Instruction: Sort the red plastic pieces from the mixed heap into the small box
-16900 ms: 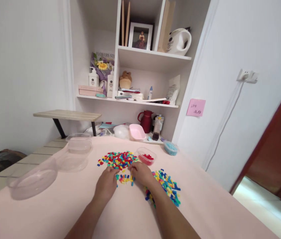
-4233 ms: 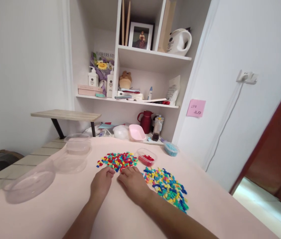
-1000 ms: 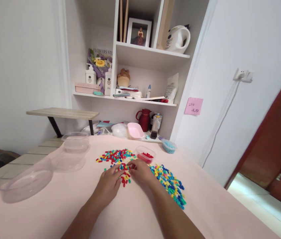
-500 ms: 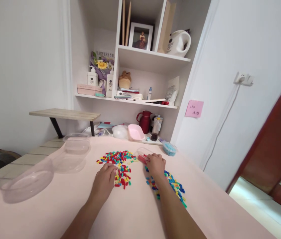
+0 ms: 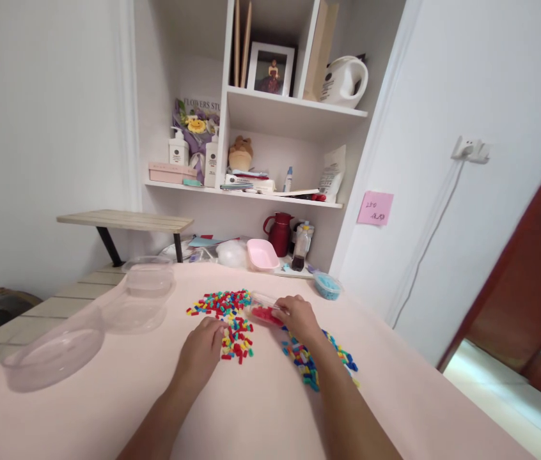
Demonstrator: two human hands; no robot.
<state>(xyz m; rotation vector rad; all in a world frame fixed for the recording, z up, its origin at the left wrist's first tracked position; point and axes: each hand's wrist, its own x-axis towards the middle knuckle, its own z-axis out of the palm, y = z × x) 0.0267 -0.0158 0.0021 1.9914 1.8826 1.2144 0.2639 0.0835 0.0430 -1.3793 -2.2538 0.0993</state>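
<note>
- Left hand [image 5: 201, 350], lower centre: grip loosely curled beside mixed pieces [image 5: 238, 349]; cannot tell if it pinches any.
- Right hand [image 5: 298, 319], right of centre: grip closed on the clear tub [image 5: 261, 298], likely steadying it.
- Red pieces [image 5: 265, 313] inside, mid-frame, beside the farther heap [image 5: 217, 303].

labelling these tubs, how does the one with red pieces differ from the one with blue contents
The right hand holds the tub of red pieces; no hand touches the tub with blue contents. The tub of red pieces looks only partly filled, the tub with blue contents nearly full. Both are see-through.
</note>
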